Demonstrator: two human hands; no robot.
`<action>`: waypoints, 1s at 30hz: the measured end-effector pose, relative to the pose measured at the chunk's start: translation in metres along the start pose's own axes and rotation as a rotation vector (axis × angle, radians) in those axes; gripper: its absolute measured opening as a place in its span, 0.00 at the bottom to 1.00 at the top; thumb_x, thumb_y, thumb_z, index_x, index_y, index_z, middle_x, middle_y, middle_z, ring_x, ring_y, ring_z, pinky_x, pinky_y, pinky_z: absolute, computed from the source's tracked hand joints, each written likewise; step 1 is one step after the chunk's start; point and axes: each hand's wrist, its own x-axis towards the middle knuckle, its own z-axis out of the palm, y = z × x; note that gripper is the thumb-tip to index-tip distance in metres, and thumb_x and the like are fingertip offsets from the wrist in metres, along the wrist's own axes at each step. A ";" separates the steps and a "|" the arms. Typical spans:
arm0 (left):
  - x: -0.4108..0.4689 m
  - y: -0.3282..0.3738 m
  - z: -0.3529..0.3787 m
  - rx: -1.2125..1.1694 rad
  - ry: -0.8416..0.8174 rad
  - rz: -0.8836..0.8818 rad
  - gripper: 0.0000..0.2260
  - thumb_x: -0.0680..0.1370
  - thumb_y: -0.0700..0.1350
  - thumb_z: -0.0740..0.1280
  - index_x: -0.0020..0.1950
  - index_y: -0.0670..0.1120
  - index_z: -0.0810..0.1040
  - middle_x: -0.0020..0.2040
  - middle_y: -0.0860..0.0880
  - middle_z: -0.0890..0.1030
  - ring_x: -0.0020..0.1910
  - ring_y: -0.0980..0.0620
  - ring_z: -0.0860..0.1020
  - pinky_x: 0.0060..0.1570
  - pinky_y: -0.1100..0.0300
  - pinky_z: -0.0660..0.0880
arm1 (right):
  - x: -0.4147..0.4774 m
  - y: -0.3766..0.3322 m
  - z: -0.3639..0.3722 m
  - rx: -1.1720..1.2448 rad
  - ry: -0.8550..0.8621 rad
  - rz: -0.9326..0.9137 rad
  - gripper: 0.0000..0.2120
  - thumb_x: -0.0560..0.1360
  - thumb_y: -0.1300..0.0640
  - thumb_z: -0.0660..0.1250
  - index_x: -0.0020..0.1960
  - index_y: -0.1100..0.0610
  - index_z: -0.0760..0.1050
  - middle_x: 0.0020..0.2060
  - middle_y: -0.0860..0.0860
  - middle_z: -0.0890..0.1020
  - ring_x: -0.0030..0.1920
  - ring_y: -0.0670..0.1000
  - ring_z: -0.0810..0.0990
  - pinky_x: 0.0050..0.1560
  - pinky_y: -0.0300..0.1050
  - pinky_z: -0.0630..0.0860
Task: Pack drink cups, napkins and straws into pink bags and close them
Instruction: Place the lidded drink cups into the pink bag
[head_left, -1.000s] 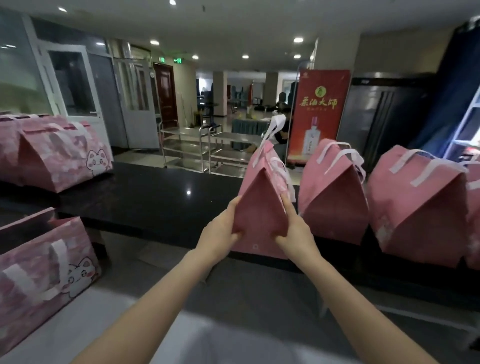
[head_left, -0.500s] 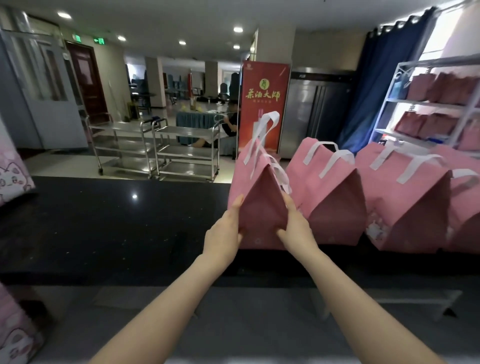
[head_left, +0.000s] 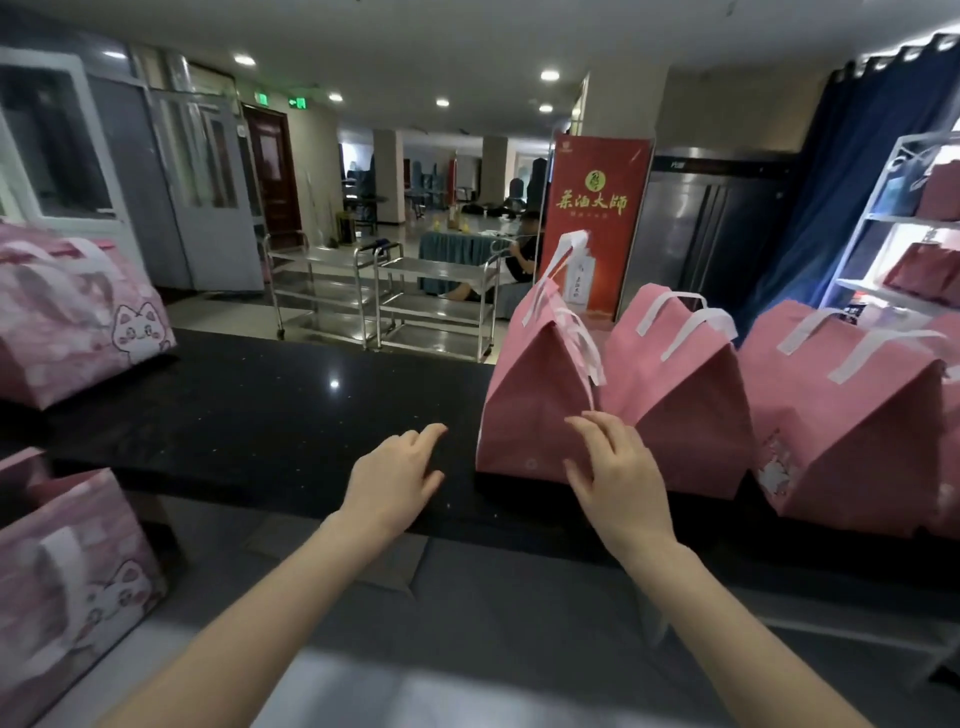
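**Setting a closed bag at the end of the row**

Standing on the long black polished stone counter (head_left: 260, 410), the folded-shut pink non-woven bag with white strap handles (head_left: 535, 395) sits just beside two more closed pink bags (head_left: 675, 395) — upright, touching its neighbour. The right hand (head_left: 618, 478), fingers spread, holds nothing and may only brush the bag's lower corner. The left hand (head_left: 395, 478) hovers empty, clear of it. The bag sits near the counter's front edge — a careless nudge could tip it off.
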 end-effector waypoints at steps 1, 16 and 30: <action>-0.013 -0.009 -0.004 0.024 0.002 -0.019 0.21 0.78 0.53 0.64 0.70 0.56 0.65 0.54 0.56 0.78 0.54 0.54 0.76 0.40 0.58 0.74 | -0.003 -0.007 0.000 0.010 -0.001 -0.072 0.20 0.68 0.63 0.75 0.60 0.58 0.78 0.57 0.54 0.79 0.55 0.57 0.78 0.51 0.55 0.78; -0.214 -0.167 -0.107 0.251 0.085 -0.473 0.07 0.77 0.50 0.64 0.48 0.50 0.81 0.45 0.49 0.83 0.45 0.45 0.80 0.36 0.56 0.72 | 0.000 -0.236 0.101 0.220 -0.510 -0.604 0.14 0.78 0.54 0.62 0.62 0.47 0.75 0.57 0.44 0.78 0.59 0.49 0.73 0.61 0.44 0.67; -0.269 -0.332 -0.153 0.349 0.052 -0.560 0.29 0.70 0.61 0.68 0.68 0.51 0.74 0.68 0.49 0.72 0.70 0.46 0.65 0.71 0.44 0.54 | 0.010 -0.445 0.209 0.155 -0.639 -0.682 0.36 0.74 0.53 0.69 0.76 0.47 0.56 0.76 0.50 0.60 0.75 0.53 0.56 0.75 0.51 0.52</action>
